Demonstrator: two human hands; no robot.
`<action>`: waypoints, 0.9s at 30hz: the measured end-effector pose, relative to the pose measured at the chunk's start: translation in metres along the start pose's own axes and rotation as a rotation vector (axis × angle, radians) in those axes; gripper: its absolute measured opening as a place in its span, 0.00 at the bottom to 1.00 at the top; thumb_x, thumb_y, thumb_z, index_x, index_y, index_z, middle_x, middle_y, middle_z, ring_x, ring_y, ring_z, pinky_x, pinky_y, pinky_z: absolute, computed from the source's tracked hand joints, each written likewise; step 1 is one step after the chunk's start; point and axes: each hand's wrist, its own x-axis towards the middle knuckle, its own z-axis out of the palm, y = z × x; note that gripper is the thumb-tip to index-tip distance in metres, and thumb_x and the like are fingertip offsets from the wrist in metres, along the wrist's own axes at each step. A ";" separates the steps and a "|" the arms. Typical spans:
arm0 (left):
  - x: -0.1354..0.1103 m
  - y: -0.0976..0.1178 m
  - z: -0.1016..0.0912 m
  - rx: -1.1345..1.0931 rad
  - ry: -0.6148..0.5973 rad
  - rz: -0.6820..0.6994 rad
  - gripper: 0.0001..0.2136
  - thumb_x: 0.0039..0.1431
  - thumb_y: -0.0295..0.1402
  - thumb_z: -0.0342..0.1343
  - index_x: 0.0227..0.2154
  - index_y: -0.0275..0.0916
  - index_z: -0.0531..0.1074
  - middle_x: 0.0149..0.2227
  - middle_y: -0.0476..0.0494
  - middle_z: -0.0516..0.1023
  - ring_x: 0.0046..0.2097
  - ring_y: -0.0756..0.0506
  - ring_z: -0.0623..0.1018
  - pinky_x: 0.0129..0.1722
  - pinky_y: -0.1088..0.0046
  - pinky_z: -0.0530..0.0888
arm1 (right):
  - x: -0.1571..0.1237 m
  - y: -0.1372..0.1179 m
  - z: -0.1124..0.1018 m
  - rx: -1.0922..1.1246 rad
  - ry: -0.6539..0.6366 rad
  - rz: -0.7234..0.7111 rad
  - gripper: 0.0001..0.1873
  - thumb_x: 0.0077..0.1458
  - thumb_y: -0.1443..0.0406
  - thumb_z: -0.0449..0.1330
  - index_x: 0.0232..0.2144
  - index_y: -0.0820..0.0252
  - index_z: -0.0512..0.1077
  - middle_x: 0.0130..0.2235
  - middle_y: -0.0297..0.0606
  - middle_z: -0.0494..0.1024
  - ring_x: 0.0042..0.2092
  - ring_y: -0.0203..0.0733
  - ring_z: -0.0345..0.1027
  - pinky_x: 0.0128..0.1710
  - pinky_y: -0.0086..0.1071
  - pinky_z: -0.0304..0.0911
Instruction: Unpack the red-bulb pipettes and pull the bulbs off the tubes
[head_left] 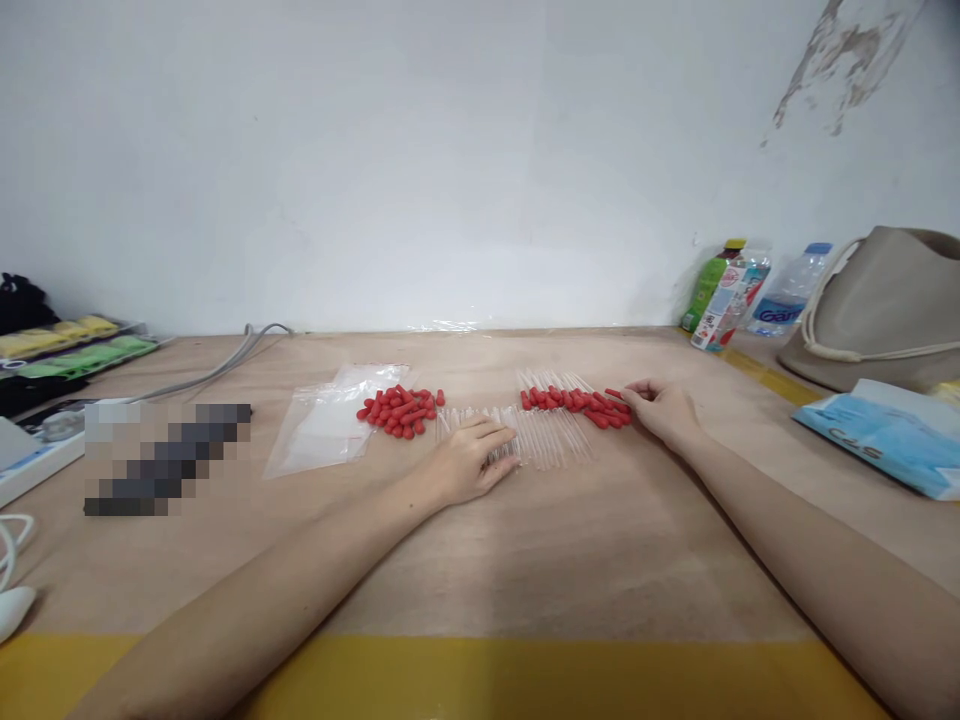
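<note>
My left hand (476, 460) rests over a row of thin clear glass tubes (551, 440), with its fingers curved and a gap between thumb and forefinger. Between the fingertips of my right hand (664, 408) is a red rubber dropper bulb (616, 393), pinched at the right end of a row of red bulbs (566, 398). Some bulbs in that row lie at the ends of clear tubes, which point away toward the wall. To the left of the tubes, a heap of loose red bulbs (397, 410) touches the edge of flat clear plastic bags (330, 425).
A blurred dark object (169, 465) and a white power strip (45, 455) with a grey cable (217, 372) lie left. On the right are a blue tissue pack (885, 435), a beige bag (885, 300), a water bottle (787, 290) and a drink carton (727, 300).
</note>
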 end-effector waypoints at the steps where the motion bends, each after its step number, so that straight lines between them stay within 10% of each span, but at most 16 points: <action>1: 0.000 0.000 0.000 0.002 -0.014 -0.001 0.13 0.57 0.36 0.51 0.41 0.35 0.70 0.37 0.41 0.76 0.40 0.44 0.73 0.43 0.65 0.71 | 0.001 0.001 0.000 -0.013 -0.012 -0.002 0.11 0.45 0.61 0.56 0.31 0.62 0.73 0.29 0.38 0.76 0.29 0.37 0.68 0.26 0.27 0.59; 27: -0.006 -0.002 0.004 0.055 0.033 -0.084 0.11 0.58 0.34 0.49 0.41 0.39 0.71 0.44 0.40 0.73 0.49 0.41 0.69 0.46 0.59 0.68 | 0.037 -0.011 0.011 -0.164 -0.263 0.010 0.13 0.39 0.56 0.61 0.23 0.61 0.72 0.22 0.34 0.74 0.23 0.34 0.64 0.20 0.26 0.55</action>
